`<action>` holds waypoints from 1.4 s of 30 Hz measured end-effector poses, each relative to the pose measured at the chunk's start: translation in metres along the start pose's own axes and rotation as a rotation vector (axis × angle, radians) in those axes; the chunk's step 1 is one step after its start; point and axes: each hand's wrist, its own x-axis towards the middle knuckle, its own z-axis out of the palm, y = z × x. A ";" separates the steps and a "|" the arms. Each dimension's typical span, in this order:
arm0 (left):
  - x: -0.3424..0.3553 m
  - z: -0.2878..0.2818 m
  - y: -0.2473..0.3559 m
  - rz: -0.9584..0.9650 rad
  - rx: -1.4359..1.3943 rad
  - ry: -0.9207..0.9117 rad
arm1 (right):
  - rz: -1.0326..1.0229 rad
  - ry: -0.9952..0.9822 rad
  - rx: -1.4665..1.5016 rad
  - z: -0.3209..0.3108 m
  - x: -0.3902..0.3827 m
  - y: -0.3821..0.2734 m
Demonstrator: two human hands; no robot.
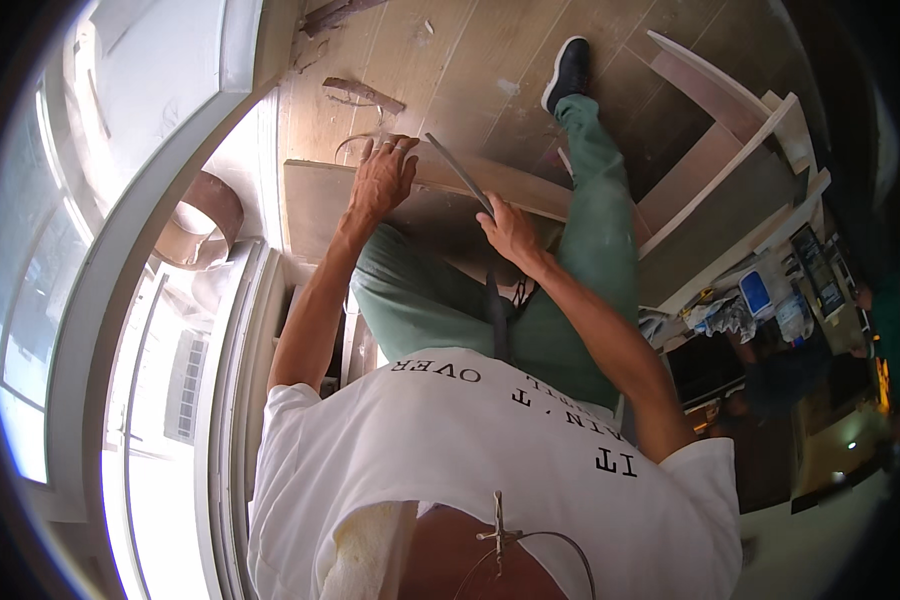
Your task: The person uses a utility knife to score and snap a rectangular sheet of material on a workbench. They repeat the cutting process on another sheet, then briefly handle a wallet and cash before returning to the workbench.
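A brown wooden board (320,205) lies across in front of my legs, its long edge facing away from me. My left hand (382,180) rests at that far edge, fingers stretched out and slightly apart. In my right hand (513,235) is a long, thin grey file (456,170), gripped at its near end. It slants up and to the left, with its tip close to my left fingers. A thin curved strip (344,148) shows beside the board's edge. The picture does not show clearly whether the file touches the board.
Scrap wood (365,95) lies on the plank floor (470,50) beyond the board. At right stands a wooden frame (715,190), with a plastic bag (727,318) and a blue item (755,291) nearby. A brown roll (225,205) sits by the bright window at left. My shoe (570,75) is far ahead.
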 end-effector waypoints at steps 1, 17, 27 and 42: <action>-0.012 -0.005 -0.003 -0.005 0.051 -0.002 | 0.078 -0.061 0.003 0.004 -0.002 -0.004; -0.105 -0.067 -0.111 -0.554 -0.297 0.524 | 0.187 0.033 -0.272 0.013 0.046 -0.027; -0.126 -0.053 -0.103 -0.636 -0.360 0.512 | 0.227 -0.301 0.481 -0.025 0.100 -0.121; -0.233 0.036 0.115 -1.199 -0.983 0.715 | -0.147 -0.594 -0.093 -0.185 0.103 -0.275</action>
